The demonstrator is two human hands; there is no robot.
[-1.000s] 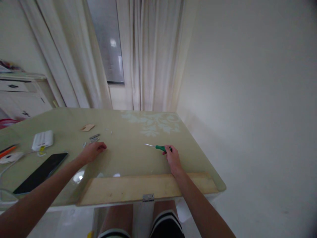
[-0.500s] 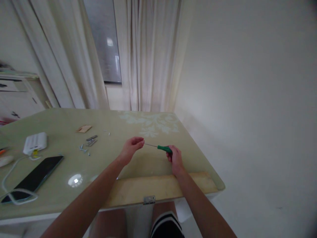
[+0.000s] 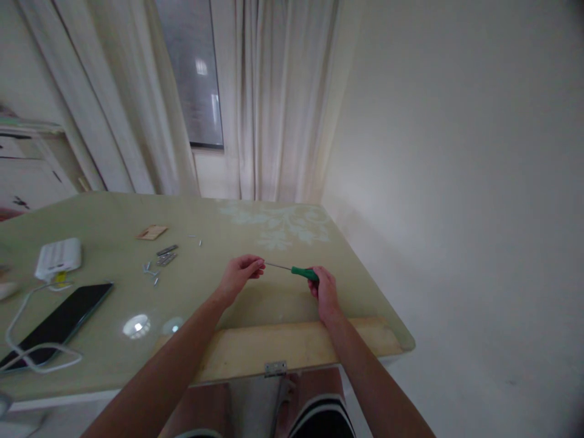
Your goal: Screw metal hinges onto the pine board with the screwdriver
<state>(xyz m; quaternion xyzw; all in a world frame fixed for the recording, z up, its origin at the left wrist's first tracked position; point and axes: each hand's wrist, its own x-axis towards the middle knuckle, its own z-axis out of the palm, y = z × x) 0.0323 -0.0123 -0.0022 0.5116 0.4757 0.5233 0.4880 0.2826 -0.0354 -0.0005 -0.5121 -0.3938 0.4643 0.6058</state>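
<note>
screwdriver [image 3: 305, 274] gripped by right hand [image 3: 325, 291]; left hand [image 3: 241, 274] at tip, hold can't be told, could be jabbed by slip.

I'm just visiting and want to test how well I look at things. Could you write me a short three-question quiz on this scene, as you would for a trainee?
1. True or false: the right fingers hold the screwdriver by its green handle.
2. Fill in near or far: the small metal fitting sits at the ___ edge of the wooden board, as the wearer sees it.
3. Which does the white cable loop over? A) the dark flat device; B) the screwdriver; C) the wooden board.
Key: 1 true; 2 near; 3 A.
</note>
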